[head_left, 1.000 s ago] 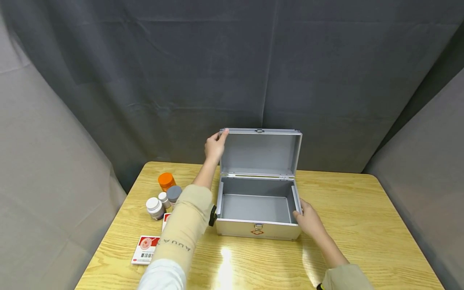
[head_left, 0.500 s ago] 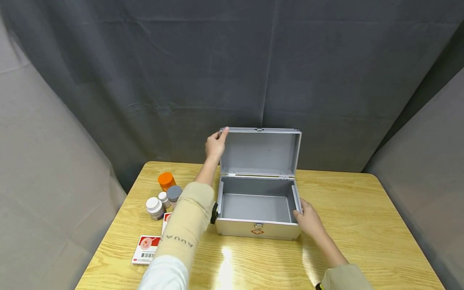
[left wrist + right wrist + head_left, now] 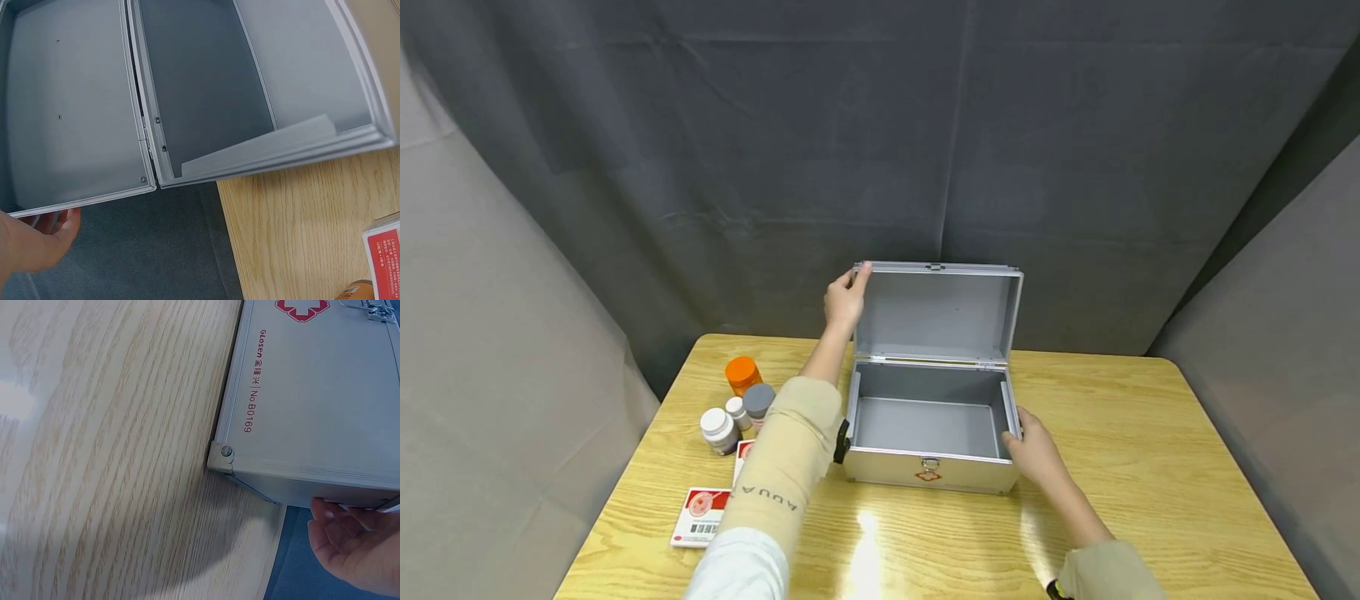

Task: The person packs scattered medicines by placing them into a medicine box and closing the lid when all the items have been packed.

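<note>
The metal box [image 3: 970, 477] stood on the wooden table [image 3: 1112, 433], near the middle of its back edge, with its lid [image 3: 936, 317] standing up, wide apart from the bottom part. The person's left hand [image 3: 843, 305] gripped the lid's top left corner, fingers tucked behind it. The right hand [image 3: 1039, 452] held the box's right side near the front, with the thumb at the rim. The front had a red badge [image 3: 928, 477] and a little latch [image 3: 380, 312]. Over by the table's left edge, toward the back left corner, stood an orange-capped tub [image 3: 742, 375], a gray-topped jar [image 3: 758, 400], a small white bottle [image 3: 737, 413] and a bigger white bottle [image 3: 720, 431]. Nearer the front lay a red and white pack [image 3: 698, 518]. Another pack [image 3: 744, 452] was partly hidden by the left sleeve [image 3: 786, 446].
</note>
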Motion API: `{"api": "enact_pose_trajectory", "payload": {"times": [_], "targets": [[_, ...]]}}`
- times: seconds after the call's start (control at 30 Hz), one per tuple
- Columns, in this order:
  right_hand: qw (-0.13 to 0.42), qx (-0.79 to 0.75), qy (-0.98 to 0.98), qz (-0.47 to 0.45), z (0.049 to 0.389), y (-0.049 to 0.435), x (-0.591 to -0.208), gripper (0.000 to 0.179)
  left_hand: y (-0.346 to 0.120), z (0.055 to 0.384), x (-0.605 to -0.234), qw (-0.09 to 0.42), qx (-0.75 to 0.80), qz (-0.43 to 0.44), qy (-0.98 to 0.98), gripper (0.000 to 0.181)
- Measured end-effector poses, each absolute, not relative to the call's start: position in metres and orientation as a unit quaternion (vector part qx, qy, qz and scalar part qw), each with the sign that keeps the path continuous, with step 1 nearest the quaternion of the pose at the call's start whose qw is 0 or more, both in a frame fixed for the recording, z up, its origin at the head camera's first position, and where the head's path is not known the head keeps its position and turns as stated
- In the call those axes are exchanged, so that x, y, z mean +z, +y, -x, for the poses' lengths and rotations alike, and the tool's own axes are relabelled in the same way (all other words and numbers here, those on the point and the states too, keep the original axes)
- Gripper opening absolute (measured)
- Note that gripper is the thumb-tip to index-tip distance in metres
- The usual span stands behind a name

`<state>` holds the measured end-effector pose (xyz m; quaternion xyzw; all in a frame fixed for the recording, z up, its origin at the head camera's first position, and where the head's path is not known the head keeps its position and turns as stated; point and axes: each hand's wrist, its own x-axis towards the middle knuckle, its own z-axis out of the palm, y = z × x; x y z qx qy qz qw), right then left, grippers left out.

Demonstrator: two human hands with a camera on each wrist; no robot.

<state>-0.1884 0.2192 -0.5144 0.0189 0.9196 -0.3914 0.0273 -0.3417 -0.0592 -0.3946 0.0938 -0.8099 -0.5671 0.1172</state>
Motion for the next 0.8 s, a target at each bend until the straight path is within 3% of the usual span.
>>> {"api": "enact_pose_trajectory", "payload": {"times": [0.43,0.8], "targets": [[0.042,-0.378,0.925,0.001,0.187,0.222,-0.511,0.056,-0.068,0.339,-0.411,0.103,-0.589,-0.024,-0.801,0.058],[0.069,-0.192,0.976,0.081,0.201,0.237,-0.495,0.072,-0.073,0.316,-0.437,0.100,-0.535,0.050,-0.838,0.063]]}}
